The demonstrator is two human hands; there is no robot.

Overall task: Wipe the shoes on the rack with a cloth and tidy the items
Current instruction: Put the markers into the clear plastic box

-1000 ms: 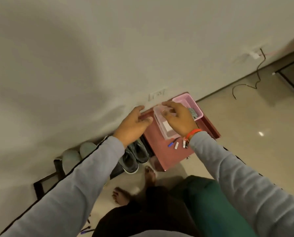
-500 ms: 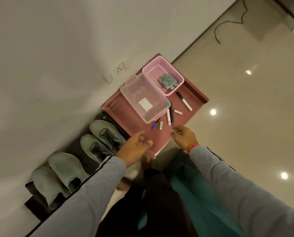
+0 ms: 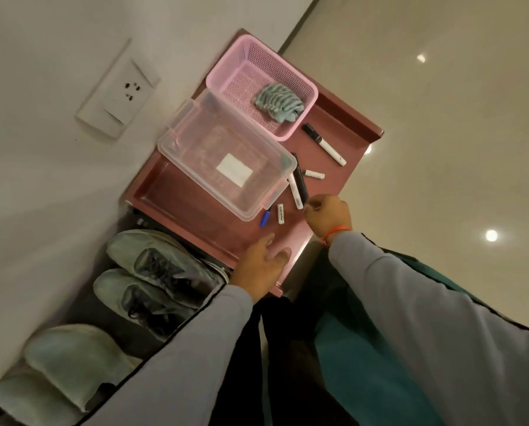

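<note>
A maroon rack top [image 3: 195,216] carries a clear plastic box [image 3: 226,155] and a pink basket [image 3: 257,66] with a striped cloth [image 3: 278,101] inside. Loose on it lie a black-and-white marker [image 3: 324,144], a black marker [image 3: 301,184] beside a white one [image 3: 294,189], a short white piece [image 3: 313,174], a blue pen [image 3: 265,217] and a white stick [image 3: 281,213]. My right hand [image 3: 327,213] has curled fingers that pinch the black marker's near end. My left hand [image 3: 263,265] rests relaxed on the rack top's front edge. Grey sneakers [image 3: 161,272] sit on the lower shelf.
Pale slippers [image 3: 66,364] lie left of the sneakers on the same shelf. A wall socket [image 3: 118,90] is on the white wall behind the rack. Glossy beige floor [image 3: 441,118] spreads to the right. My legs stand right against the rack's front.
Both hands left the clear box and drew back to the rack's front edge. My right hand then reached up to the markers. The view swung down and closer.
</note>
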